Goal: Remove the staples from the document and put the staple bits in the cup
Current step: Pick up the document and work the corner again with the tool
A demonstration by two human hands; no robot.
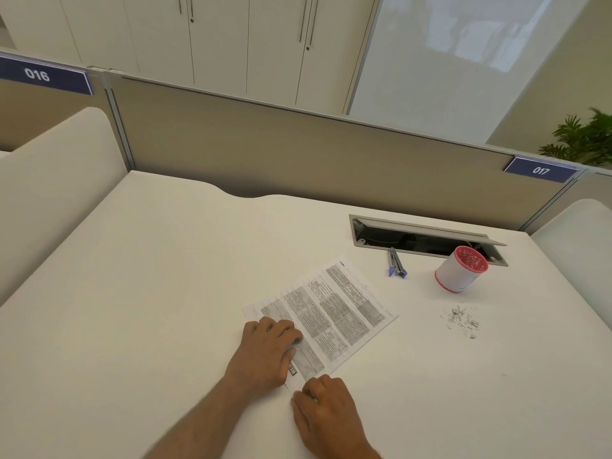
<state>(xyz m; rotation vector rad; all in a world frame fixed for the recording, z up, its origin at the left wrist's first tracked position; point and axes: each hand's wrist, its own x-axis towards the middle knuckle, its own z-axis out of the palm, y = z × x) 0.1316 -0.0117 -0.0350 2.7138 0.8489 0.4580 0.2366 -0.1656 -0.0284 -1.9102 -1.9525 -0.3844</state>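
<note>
A printed document [334,309] lies slanted on the white desk. My left hand [268,352] lies flat on its near left part, fingers together, pressing the paper down. My right hand [326,412] rests at the sheet's near corner, fingers curled against the edge; what its fingertips pinch is hidden. A white cup with a red rim [460,270] stands at the right, beyond the paper. A small pile of loose staple bits [462,321] lies on the desk in front of the cup. A blue-handled staple remover [395,263] lies between the document and the cup.
An open cable hatch [427,240] is sunk into the desk behind the cup and staple remover. A beige partition [298,154] bounds the desk's far edge. White side panels stand at the left [56,180] and right [579,233].
</note>
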